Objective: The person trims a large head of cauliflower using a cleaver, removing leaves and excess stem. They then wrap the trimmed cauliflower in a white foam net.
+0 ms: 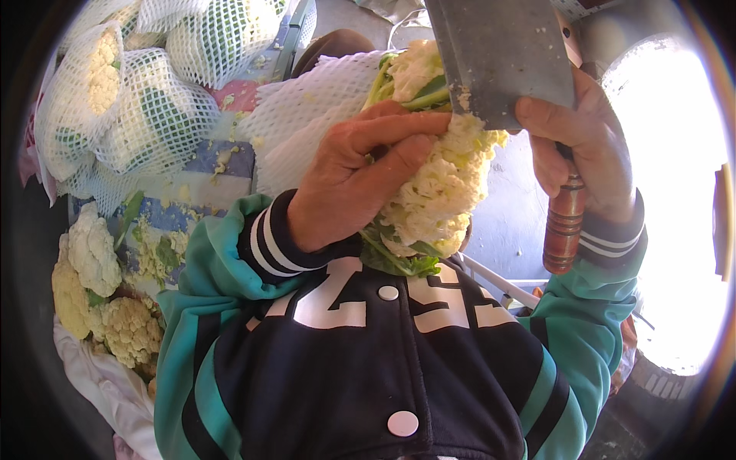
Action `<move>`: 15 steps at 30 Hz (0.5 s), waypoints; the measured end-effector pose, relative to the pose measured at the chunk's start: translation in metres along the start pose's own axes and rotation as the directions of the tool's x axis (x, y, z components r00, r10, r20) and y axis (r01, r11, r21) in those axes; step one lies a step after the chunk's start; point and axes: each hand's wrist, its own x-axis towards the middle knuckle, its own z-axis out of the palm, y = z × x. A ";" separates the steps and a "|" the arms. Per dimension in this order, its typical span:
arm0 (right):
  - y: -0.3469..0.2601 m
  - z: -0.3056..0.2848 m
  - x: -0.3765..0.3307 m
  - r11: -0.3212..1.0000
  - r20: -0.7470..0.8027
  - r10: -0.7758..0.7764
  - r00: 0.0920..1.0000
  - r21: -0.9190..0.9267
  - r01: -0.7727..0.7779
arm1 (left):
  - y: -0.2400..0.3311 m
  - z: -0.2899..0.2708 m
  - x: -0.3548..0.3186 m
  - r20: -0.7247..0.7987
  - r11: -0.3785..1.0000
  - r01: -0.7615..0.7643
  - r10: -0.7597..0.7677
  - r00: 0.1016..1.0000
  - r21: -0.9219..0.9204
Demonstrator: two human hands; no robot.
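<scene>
In front of my chest is a yellowish-white cauliflower (441,192) with green leaves and stems around it. My left hand (349,172) lies against its left side, fingers bent onto it, the index fingertip and thumb close to the blade. What the other fingers press on is partly hidden. A broad grey cleaver (502,57) is gripped in my right hand (590,146), which wraps the blade's heel and the top of its turned reddish wooden handle. The blade's lower corner touches or overlaps the top of the cauliflower, and small crumbs stick to it.
Cauliflowers in white foam nets (153,115) are heaped at the upper left. White foam netting (307,107) lies beside the held cauliflower. Bare cauliflower heads (92,245) sit at the left, near scattered crumbs and leaf scraps (157,245). Bright light washes out the right side.
</scene>
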 end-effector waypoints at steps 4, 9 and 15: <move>0.001 0.001 -0.002 1.000 0.005 0.013 1.000 0.018 -0.013 | 0.000 0.002 0.001 -0.001 0.999 0.003 -0.003 1.000 0.039; 0.004 0.000 -0.003 0.966 0.005 -0.017 1.000 0.256 0.015 | 0.001 0.005 0.003 -0.045 1.000 0.009 -0.009 0.999 -0.007; 0.010 -0.002 -0.006 0.968 -0.135 -0.200 0.970 0.125 0.217 | 0.006 0.003 -0.007 -0.031 0.941 0.197 -0.214 0.976 -0.276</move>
